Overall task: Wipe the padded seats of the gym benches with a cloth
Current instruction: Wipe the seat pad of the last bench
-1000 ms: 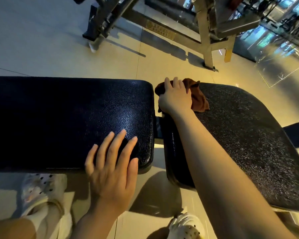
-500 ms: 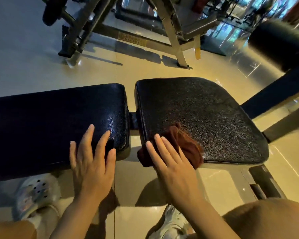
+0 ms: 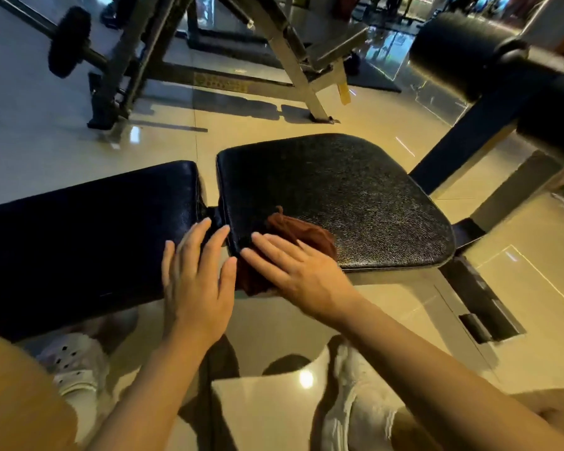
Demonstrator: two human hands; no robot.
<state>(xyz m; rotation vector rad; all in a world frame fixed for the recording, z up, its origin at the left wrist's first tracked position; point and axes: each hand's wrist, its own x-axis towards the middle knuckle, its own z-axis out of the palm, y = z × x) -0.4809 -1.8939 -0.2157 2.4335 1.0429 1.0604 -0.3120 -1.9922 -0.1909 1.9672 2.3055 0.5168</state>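
while the long black textured vinyl back pad (image 3: 88, 236) lies at far left, the left hand (image 3: 197, 281) rests on its near right corner, fingers straight and spread, grip open and holding nothing. just right of it, across the narrow gap between pads, the right hand (image 3: 298, 271) presses flat, fingers straight, on the crumpled brown cloth (image 3: 302, 234); no curl round it. cloth sits at the near left corner of the wide black pebbled seat pad (image 3: 342, 196), part hanging over the front edge.
progress, judged: mid-wipe on this seat. no visible difference between wiped and unwiped areas, so cannot tell how much is covered; other benches likely remain.
surface: glossy pale tiled floor (image 3: 62, 135), reflective. far right, a black padded roller (image 3: 453, 53); beyond, a grey steel machine frame (image 3: 287, 50).
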